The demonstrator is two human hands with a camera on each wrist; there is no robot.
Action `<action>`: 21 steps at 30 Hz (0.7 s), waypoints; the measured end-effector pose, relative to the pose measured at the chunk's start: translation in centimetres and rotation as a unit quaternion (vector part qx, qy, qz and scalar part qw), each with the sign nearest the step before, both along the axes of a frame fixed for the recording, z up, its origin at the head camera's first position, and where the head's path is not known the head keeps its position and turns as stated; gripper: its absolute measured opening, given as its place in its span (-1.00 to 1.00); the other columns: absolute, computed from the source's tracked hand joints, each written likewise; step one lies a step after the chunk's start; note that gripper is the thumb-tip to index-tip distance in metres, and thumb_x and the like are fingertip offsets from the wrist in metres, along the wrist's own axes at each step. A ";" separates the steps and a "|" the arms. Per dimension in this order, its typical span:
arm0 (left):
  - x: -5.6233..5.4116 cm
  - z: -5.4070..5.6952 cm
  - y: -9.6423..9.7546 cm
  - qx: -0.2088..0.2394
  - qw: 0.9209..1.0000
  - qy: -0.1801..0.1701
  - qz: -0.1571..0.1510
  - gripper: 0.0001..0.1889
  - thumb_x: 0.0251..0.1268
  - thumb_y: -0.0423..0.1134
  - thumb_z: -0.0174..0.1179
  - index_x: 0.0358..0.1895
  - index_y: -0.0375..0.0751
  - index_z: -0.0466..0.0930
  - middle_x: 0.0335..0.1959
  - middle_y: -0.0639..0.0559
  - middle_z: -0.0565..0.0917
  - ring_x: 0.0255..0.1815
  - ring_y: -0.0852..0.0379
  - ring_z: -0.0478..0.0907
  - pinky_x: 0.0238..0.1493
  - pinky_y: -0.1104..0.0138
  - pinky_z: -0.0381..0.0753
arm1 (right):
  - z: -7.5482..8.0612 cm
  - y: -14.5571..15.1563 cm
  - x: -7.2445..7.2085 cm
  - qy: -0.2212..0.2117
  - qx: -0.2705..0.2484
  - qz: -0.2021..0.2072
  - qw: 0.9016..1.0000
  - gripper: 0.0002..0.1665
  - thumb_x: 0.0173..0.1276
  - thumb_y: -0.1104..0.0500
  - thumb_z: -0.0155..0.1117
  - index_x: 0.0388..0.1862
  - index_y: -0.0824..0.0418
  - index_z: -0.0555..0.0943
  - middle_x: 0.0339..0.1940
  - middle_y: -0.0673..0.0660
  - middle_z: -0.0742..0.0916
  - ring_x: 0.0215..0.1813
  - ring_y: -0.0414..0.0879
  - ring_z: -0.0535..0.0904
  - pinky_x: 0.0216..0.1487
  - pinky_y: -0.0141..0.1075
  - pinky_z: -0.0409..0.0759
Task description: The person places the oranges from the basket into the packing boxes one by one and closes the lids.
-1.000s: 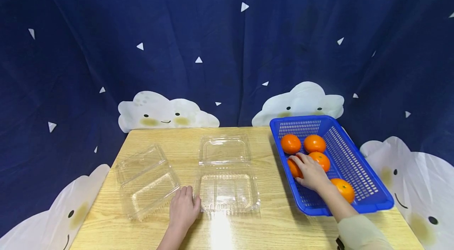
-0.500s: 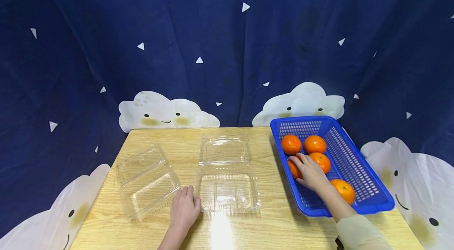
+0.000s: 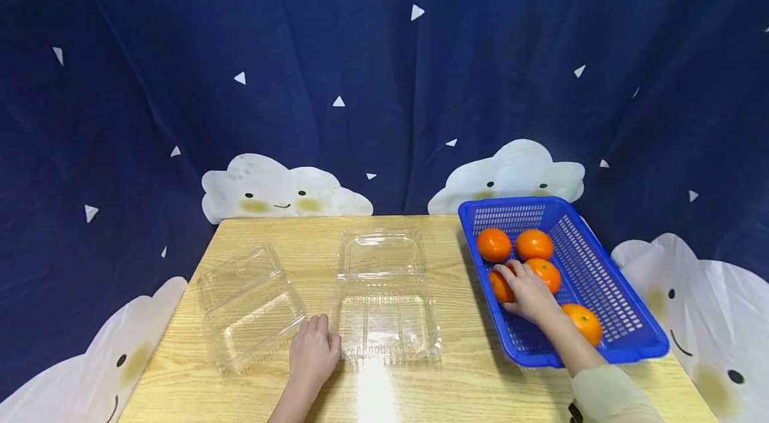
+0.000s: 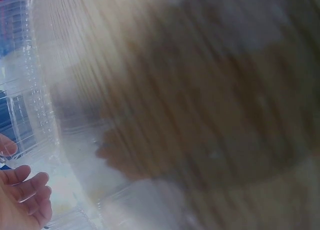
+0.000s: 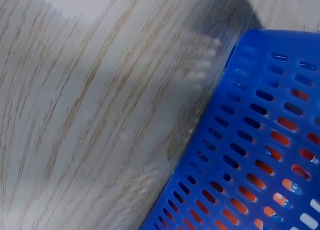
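Observation:
In the head view my right hand reaches into the blue plastic basket, its fingers curled around an orange by the left wall. My left hand rests on the table at the near left corner of an open clear plastic clamshell box. Its fingers are loosely bent in the left wrist view, thumb apart from them; whether the thumb touches the box is unclear. The right wrist view shows only the basket wall with orange fruit behind its slots; the right hand is hidden there.
Other oranges lie in the basket: two at the back, one beside the hand and one under the forearm. A second open clamshell box sits at an angle on the left of the wooden table. A navy curtain hangs behind.
Almost nothing differs. The view has shifted very slightly; both hands stay in place, the right one still on the same orange.

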State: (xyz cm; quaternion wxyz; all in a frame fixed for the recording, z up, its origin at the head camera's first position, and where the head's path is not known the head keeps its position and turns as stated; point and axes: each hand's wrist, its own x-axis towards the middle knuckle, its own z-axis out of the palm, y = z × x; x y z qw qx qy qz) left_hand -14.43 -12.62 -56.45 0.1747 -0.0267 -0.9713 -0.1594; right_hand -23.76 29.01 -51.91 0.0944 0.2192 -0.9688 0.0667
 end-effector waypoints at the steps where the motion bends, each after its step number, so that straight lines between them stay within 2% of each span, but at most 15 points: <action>1: 0.0 0.0 0.0 0.000 1.000 0.001 0.000 -0.73 0.00 -0.25 0.11 -0.26 -0.40 0.51 -0.41 -0.12 0.55 -0.43 -0.02 0.42 -0.48 0.19 0.42 | 0.0 0.0 0.0 -0.002 -0.003 -0.001 1.000 -0.13 -0.26 0.15 0.58 0.11 0.26 0.42 -0.04 0.35 0.46 -0.03 0.29 0.40 -0.05 0.17 0.41; 6: 0.0 0.1 0.1 0.002 1.000 0.002 0.003 -0.71 0.01 -0.25 0.11 -0.24 -0.41 0.52 -0.38 -0.14 0.56 -0.40 -0.05 0.44 -0.43 0.16 0.44 | 0.5 0.3 0.1 0.008 -0.029 -0.006 1.000 -0.13 -0.28 0.15 0.57 0.10 0.27 0.41 -0.06 0.37 0.46 -0.05 0.30 0.41 -0.09 0.16 0.43; 15: 0.0 0.2 0.6 0.011 1.000 -0.016 0.001 -0.69 0.07 -0.23 0.07 -0.17 -0.41 0.51 -0.30 -0.16 0.58 -0.31 -0.07 0.48 -0.29 0.14 0.50 | 2.4 0.6 0.2 0.048 -0.082 -0.025 0.995 -0.10 -0.31 0.18 0.57 0.09 0.25 0.38 -0.05 0.37 0.44 -0.06 0.30 0.38 -0.11 0.18 0.39; 21: -0.1 0.2 0.7 0.013 1.000 -0.011 0.001 -0.70 0.05 -0.25 0.07 -0.19 -0.40 0.51 -0.32 -0.17 0.58 -0.34 -0.08 0.48 -0.31 0.12 0.48 | 3.8 0.3 0.4 0.066 -0.109 -0.036 0.991 -0.11 -0.30 0.19 0.57 0.10 0.22 0.37 -0.03 0.38 0.43 -0.07 0.30 0.37 -0.16 0.21 0.41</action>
